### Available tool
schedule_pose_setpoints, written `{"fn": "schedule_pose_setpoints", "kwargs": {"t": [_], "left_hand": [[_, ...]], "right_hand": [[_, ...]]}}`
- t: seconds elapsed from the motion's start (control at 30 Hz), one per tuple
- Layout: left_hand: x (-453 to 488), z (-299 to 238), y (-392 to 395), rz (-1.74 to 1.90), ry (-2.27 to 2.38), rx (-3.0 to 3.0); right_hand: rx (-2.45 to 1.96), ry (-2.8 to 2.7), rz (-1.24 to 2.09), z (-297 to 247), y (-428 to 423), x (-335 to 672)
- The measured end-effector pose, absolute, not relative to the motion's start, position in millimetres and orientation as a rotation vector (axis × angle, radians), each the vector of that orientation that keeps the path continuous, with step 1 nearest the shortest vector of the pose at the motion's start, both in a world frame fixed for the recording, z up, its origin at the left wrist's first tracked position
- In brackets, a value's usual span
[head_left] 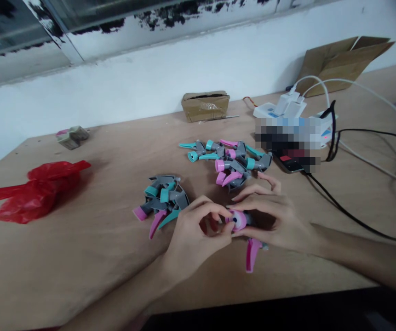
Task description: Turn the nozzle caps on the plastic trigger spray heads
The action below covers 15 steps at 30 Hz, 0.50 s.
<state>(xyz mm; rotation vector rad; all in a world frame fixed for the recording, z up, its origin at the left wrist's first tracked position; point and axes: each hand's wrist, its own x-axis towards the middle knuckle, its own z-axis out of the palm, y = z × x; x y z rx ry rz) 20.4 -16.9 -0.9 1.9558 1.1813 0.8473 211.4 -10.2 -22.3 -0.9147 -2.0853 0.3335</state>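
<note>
A grey trigger spray head [238, 220] with a pink collar is held just above the table, its pink trigger hanging down. My right hand [280, 216] is closed around its grey body. The thumb and index finger of my left hand [201, 225] pinch at the collar's open end, where a white inside with a dark spot shows. Whether a small part sits between those fingertips is unclear. Left of my left hand lies a pile of spray heads [165, 197] with teal and pink parts. Beyond my hands is a second group of spray heads [232, 158].
A red plastic bag [42, 191] lies at the left, near a small greyish block [73, 137]. Against the wall stand a small cardboard box [205, 106] and a larger open carton [335, 66]. A power strip [270, 110], cables and a phone [289, 163] occupy the right.
</note>
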Motion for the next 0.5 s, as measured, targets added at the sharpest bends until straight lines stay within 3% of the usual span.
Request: {"fn": "schedule_pose_setpoints", "kwargs": {"t": [0.5], "left_hand": [[21.4, 3.1, -17.0, 0.667, 1.278, 2.02]], "right_hand": [[-0.935, -2.112, 0.184, -21.2, -13.5, 209.1]]}}
